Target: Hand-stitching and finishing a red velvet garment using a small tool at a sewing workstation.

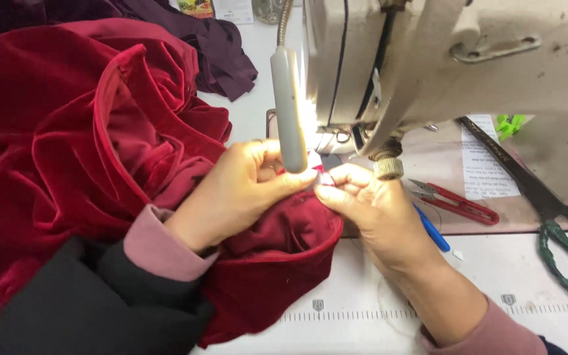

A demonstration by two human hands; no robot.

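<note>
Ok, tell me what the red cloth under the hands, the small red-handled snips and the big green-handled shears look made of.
Red cloth: likely velvet, with a soft pile and shifting sheen along the folds. Small red-handled snips: bare grey metal blades, with glossy red handles that may be plastic or painted. Big green-handled shears: dark, dull metal blades, with handles that look wrapped or coated in green.

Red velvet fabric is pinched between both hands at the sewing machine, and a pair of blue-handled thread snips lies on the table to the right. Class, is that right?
Not quite. The head view shows the thread snips have red handles, not blue. The rest holds: the left hand and right hand pinch the red velvet fabric at the sewing machine.
</note>
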